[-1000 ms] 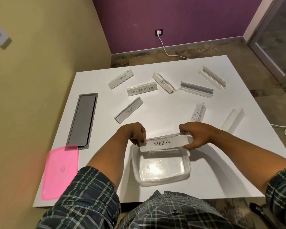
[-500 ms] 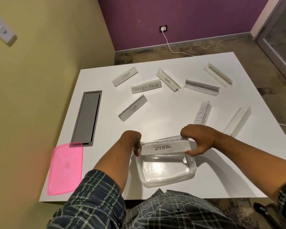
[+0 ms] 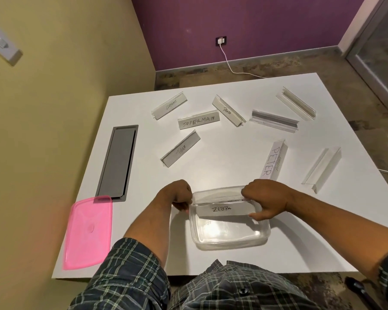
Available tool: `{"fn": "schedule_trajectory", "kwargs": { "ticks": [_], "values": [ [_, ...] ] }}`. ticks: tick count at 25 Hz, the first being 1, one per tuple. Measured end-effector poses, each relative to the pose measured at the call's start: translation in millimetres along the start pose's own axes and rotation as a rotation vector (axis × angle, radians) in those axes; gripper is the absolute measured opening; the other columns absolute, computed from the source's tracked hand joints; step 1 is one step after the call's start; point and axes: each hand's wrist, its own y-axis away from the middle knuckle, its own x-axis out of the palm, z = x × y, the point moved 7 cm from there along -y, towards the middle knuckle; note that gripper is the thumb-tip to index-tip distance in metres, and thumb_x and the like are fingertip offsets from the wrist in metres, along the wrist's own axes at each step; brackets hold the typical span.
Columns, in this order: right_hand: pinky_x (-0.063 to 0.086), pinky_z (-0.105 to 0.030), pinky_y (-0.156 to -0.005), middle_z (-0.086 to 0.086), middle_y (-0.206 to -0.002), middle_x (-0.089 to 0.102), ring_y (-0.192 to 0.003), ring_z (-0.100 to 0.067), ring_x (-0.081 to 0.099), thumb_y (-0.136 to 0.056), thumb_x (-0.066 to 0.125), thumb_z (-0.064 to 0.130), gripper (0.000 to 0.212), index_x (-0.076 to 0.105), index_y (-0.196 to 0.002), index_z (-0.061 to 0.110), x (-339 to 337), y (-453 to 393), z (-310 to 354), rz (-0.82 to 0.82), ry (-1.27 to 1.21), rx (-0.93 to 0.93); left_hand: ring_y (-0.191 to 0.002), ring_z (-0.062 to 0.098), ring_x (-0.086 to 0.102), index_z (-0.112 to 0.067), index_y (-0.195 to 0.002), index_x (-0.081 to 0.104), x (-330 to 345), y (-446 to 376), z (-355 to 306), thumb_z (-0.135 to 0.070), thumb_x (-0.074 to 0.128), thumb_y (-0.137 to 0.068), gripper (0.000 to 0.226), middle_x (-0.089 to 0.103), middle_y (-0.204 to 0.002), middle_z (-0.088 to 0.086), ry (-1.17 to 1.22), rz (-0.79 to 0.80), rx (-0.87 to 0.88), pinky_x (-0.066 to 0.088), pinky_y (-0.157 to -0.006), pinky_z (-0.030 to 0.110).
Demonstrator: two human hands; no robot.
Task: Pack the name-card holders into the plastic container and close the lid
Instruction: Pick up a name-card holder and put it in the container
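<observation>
A clear plastic container [image 3: 231, 239] sits near the table's front edge. The ZEBRA name-card holder [image 3: 222, 210] lies inside it along the far wall. My left hand [image 3: 177, 195] grips its left end and my right hand [image 3: 264, 201] grips its right end. The pink lid [image 3: 89, 231] lies at the front left corner. Other holders are spread across the table: ELEPHANT [image 3: 169, 105], SUPERMAN [image 3: 198, 119], PANDA [image 3: 228, 111], TIGER [image 3: 180, 148], PETER [image 3: 273, 159] and three blank clear ones [image 3: 274, 120] [image 3: 296, 103] [image 3: 321, 170].
The white table [image 3: 233, 153] has a grey cable hatch [image 3: 117, 162] set in its left side. A yellow wall runs along the left, a purple wall behind. A white cord [image 3: 227, 61] lies on the floor beyond the table.
Both hands have lowered the ZEBRA holder from above the container's rim down into the container, against its far wall. The camera has moved slightly.
</observation>
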Motion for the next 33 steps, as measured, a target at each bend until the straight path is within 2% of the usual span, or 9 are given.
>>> {"fn": "schedule_trajectory", "kwargs": {
  "ticks": [3, 8, 11, 14, 17, 22, 25, 29, 33],
  "values": [
    [0.045, -0.032, -0.057, 0.0, -0.07, 0.057, -0.06, -0.023, 0.053, -0.069, 0.072, 0.051, 0.043, 0.05, -0.083, 0.017, 16, -12, -1, 0.07, 0.142, 0.057, -0.067, 0.037, 0.073, -0.001, -0.093, 0.062, -9, 0, -4, 0.005, 0.047, -0.082, 0.02, 0.069, -0.071, 0.02, 0.01, -0.084, 0.023, 0.062, -0.072, 0.05],
    [0.046, -0.032, -0.056, -0.005, -0.067, 0.064, -0.064, -0.028, 0.061, -0.064, 0.075, 0.027, 0.035, 0.06, -0.091, 0.01, 36, -29, -15, 0.178, 0.295, 0.287, -0.082, 0.034, 0.076, -0.009, -0.118, 0.062, -23, 1, -8, -0.009, 0.052, -0.084, 0.035, 0.07, -0.084, 0.013, -0.048, -0.197, 0.091, 0.062, -0.08, 0.042],
    [0.05, -0.037, -0.068, -0.012, -0.084, 0.071, -0.081, -0.034, 0.067, -0.075, 0.066, 0.008, 0.033, 0.061, -0.107, 0.006, 57, -41, -19, 0.279, 0.334, 0.409, -0.106, 0.03, 0.065, -0.019, -0.129, 0.058, -24, 1, -16, -0.024, 0.058, -0.086, 0.044, 0.06, -0.12, 0.009, -0.38, -0.332, 0.152, 0.055, -0.087, 0.039],
    [0.049, -0.04, -0.077, -0.015, -0.105, 0.069, -0.095, -0.035, 0.065, -0.086, 0.058, 0.003, 0.031, 0.055, -0.117, 0.004, 69, -47, -22, 0.32, 0.352, 0.477, -0.089, 0.034, 0.06, -0.014, -0.109, 0.062, -15, 12, -44, -0.026, 0.062, -0.079, 0.033, 0.055, -0.105, 0.01, -0.684, -0.636, 0.434, 0.048, -0.068, 0.037],
    [0.045, -0.038, -0.073, -0.014, -0.106, 0.066, -0.096, -0.034, 0.066, -0.086, 0.061, -0.002, 0.032, 0.054, -0.117, 0.004, 73, -49, -24, 0.351, 0.325, 0.515, -0.083, 0.036, 0.063, -0.012, -0.099, 0.062, 25, 16, -65, -0.03, 0.054, -0.086, 0.023, 0.062, -0.096, 0.011, -0.857, -0.536, 0.623, 0.043, -0.063, 0.036],
    [0.049, -0.031, -0.051, -0.009, -0.071, 0.068, -0.06, -0.028, 0.067, -0.057, 0.086, 0.004, 0.032, 0.067, -0.083, 0.007, 72, -53, -31, 0.383, 0.402, 0.555, -0.104, 0.035, 0.061, -0.013, -0.123, 0.055, 49, -7, -40, -0.025, 0.052, -0.091, 0.035, 0.058, -0.118, 0.012, -0.875, -0.35, 0.423, 0.047, -0.079, 0.039],
    [0.053, -0.039, -0.07, -0.015, -0.094, 0.07, -0.085, -0.034, 0.07, -0.082, 0.063, -0.001, 0.018, 0.067, -0.099, 0.003, 72, -55, -35, 0.456, 0.289, 0.576, -0.108, 0.034, 0.06, -0.013, -0.125, 0.053, 47, -11, -35, -0.027, 0.048, -0.092, 0.036, 0.058, -0.121, 0.01, -0.84, -0.376, 0.423, 0.047, -0.083, 0.039],
    [0.047, -0.03, -0.048, -0.002, -0.063, 0.063, -0.053, -0.023, 0.061, -0.059, 0.082, 0.01, 0.021, 0.065, -0.069, 0.015, 71, -58, -35, 0.267, 0.37, 0.414, -0.092, 0.029, 0.064, -0.017, -0.098, 0.06, 40, -8, -56, -0.038, 0.045, -0.09, 0.026, 0.066, -0.1, 0.003, -0.726, -0.464, 0.523, 0.045, -0.07, 0.033],
    [0.041, -0.035, -0.054, -0.003, -0.07, 0.057, -0.061, -0.024, 0.053, -0.086, 0.064, 0.021, 0.012, 0.062, -0.077, 0.014, 17, -56, -37, -0.153, 0.273, 0.264, -0.076, 0.021, 0.063, -0.022, -0.08, 0.06, 23, -1, -103, -0.043, 0.049, -0.088, 0.025, 0.068, -0.082, -0.003, -0.454, -0.602, 0.568, 0.043, -0.061, 0.029]
  ]
}}
